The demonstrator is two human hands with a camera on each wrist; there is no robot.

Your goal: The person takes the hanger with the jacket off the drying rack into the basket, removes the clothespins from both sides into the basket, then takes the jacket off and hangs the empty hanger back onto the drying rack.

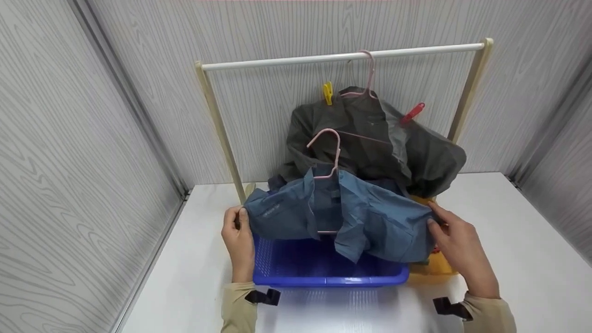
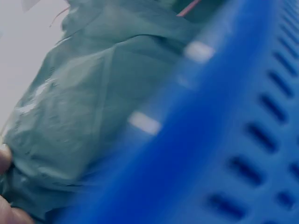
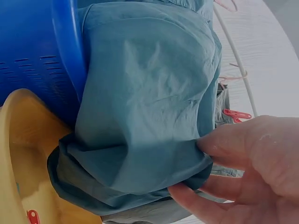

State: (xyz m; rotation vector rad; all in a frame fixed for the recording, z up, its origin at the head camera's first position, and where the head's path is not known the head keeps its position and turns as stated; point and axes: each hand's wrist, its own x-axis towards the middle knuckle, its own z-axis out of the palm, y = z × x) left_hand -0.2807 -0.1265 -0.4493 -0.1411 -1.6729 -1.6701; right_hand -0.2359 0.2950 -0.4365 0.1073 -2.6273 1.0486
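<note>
A blue jacket (image 1: 388,217) on a pink hanger (image 1: 338,152) is spread above a blue basket (image 1: 333,280), the hanger's hook free of any rod. My left hand (image 1: 238,240) pinches the cuff end of one sleeve, thumb on top. At the other side my right hand (image 1: 462,245) pinches the opposite sleeve end between thumb and fingers. In the right wrist view the sleeve (image 3: 149,107) droops past the basket's rim. The left wrist view shows the other sleeve (image 2: 88,107) behind the blurred basket rim, with only fingertips (image 2: 4,161) visible at the edge.
Behind stands a rack with a white rod (image 1: 286,61). A dark grey jacket (image 1: 351,125) hangs there on a pink hanger, with a yellow clothespin (image 1: 328,93) and a red clothespin (image 1: 413,113) on its shoulders. A yellow bin (image 3: 37,163) with clothespins inside stands right of the basket.
</note>
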